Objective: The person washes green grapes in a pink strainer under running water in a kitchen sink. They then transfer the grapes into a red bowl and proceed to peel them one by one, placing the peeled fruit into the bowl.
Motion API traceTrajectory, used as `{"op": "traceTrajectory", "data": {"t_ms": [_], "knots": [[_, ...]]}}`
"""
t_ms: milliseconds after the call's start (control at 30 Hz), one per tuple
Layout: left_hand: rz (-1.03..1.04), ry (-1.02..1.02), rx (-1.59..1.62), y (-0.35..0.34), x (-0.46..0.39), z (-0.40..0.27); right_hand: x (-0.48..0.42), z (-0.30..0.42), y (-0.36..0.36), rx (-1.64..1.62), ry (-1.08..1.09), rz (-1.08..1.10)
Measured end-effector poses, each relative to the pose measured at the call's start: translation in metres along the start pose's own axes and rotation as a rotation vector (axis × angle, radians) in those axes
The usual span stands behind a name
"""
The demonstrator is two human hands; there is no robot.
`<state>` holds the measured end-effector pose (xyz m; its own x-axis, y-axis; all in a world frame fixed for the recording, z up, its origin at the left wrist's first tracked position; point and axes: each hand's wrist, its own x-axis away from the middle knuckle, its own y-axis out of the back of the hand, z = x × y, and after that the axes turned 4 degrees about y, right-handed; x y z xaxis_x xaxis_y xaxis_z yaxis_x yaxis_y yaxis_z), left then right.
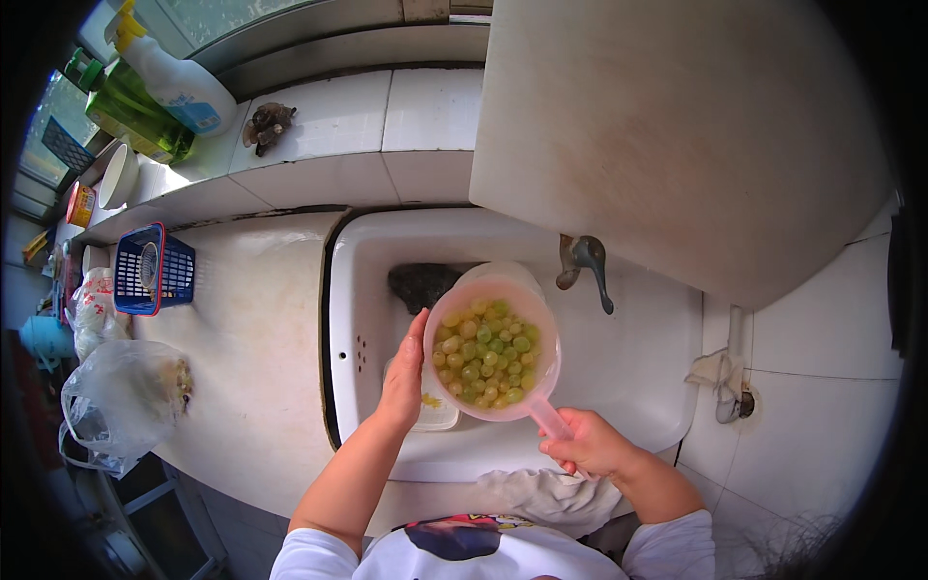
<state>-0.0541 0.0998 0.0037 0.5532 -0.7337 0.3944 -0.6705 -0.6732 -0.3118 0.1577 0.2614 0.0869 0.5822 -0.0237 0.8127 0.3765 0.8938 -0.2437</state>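
My right hand (583, 444) is closed around the handle of a pink plastic dipper (554, 362), held over the white ceramic sink (616, 391). Green grapes (486, 355) fill much of the dipper. My left hand (406, 373) presses flat against the dipper's left side, its fingers pointing up along the wall. Partly hidden beneath the dipper are a pale round container (507, 270) and a light plastic tray (438, 417) with yellow bits in it. A dark object (420, 284), unclear in kind, lies in the sink behind the dipper.
A faucet (583, 264) juts over the sink under a large pale board (674, 145). The left counter holds a blue plastic basket (174, 268) and a clear plastic bag (119, 406). Bottles, including a white spray bottle (181, 83), line the ledge. A cloth (551, 496) hangs at the front edge.
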Motion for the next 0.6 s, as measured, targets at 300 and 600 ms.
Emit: {"op": "traceTrajectory", "data": {"t_ms": [300,600], "knots": [[0.091,-0.072,-0.019,0.000,0.031,-0.024,0.009,-0.003,-0.014,0.041,-0.026,0.083],[0.086,-0.017,0.001,-0.002,0.044,-0.022,0.031,0.002,-0.018,0.081,-0.037,0.098]]}}
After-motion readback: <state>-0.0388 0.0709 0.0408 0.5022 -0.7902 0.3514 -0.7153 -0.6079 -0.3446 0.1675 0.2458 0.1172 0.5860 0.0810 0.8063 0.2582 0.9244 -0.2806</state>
